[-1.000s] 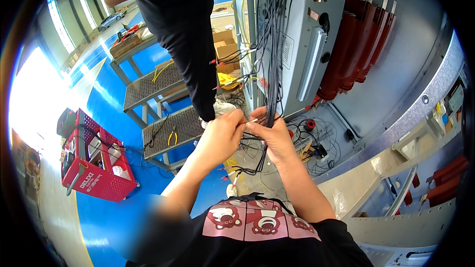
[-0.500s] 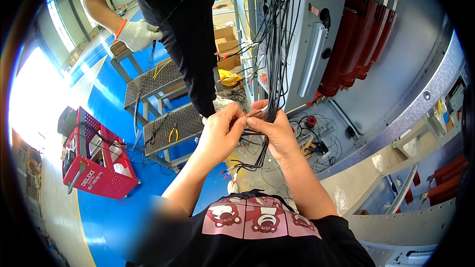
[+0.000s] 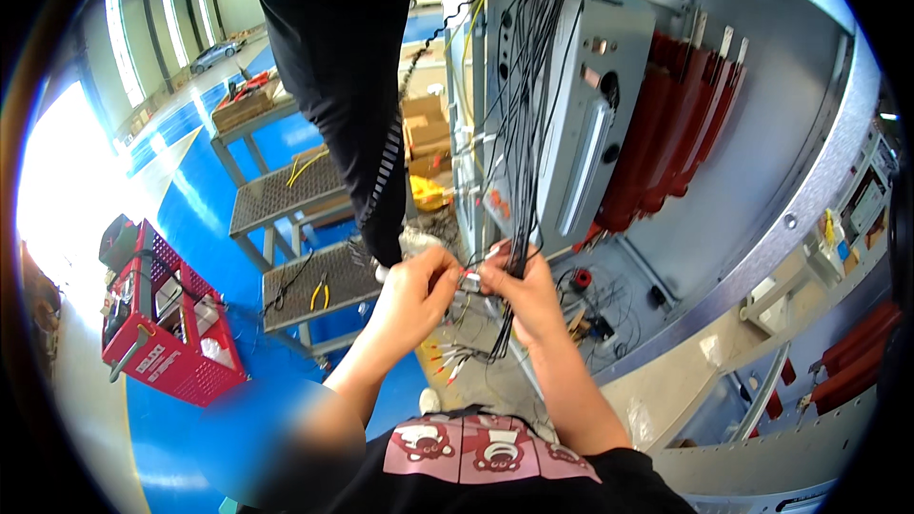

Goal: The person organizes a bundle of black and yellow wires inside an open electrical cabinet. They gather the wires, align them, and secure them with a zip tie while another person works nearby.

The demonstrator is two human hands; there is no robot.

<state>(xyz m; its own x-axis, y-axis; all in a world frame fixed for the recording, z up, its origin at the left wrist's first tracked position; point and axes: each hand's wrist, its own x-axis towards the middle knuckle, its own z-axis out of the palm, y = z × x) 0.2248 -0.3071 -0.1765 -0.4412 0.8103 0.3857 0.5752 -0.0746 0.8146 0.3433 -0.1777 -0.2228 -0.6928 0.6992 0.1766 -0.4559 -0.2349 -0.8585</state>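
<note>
Centre of frame: left hand (image 3: 411, 287) and right hand (image 3: 522, 287) meet fingertip to fingertip, both pinching a small white-sleeved wire end (image 3: 468, 278) held between them. Black wire bundle (image 3: 519, 133) hangs from the grey cabinet (image 3: 609, 86) at upper centre and passes just behind the right hand. Red crate (image 3: 162, 343) at lower left, well apart.

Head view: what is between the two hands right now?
In the head view, a small white-and-red wire end bridges the left hand and right hand, with the black wire bundle hanging just behind.
</note>
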